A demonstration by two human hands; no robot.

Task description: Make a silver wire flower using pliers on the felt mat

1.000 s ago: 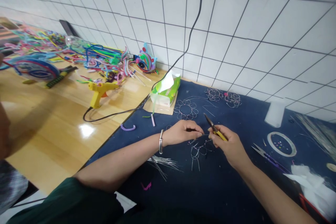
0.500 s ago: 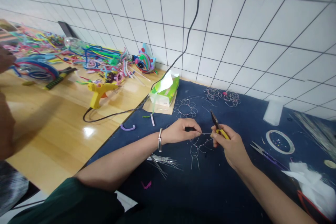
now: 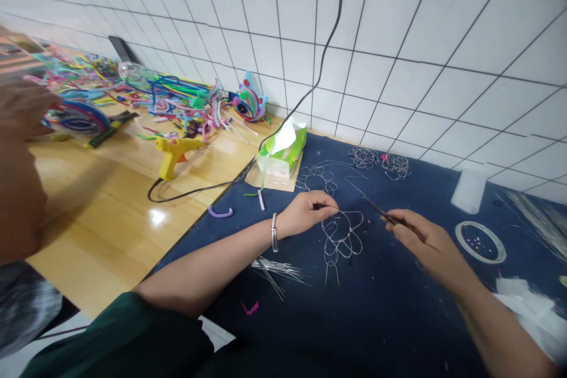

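Observation:
My left hand (image 3: 305, 214) pinches the top of a thin wire flower frame (image 3: 341, 236) that hangs over the dark blue mat (image 3: 354, 319). A silver bangle sits on that wrist. To the right, my right hand (image 3: 419, 242) grips small pliers (image 3: 384, 215), whose tips point left toward the wire frame but stand a little apart from it. A bundle of short cut wires (image 3: 277, 270) lies on the mat below my left forearm.
Finished wire flowers (image 3: 316, 177) and tangled wire pieces (image 3: 378, 160) lie farther back. A green tissue box (image 3: 281, 150), a yellow glue gun (image 3: 175, 153) with black cord, a pile of coloured pipe cleaners (image 3: 177, 97) and a tape ring (image 3: 481, 242) surround the work. Another person's arm (image 3: 18, 171) is at the left.
My right hand with the pliers has drawn away to the right from the wire frame. The frame now hangs from my left hand alone. The other person's arm has risen at the left.

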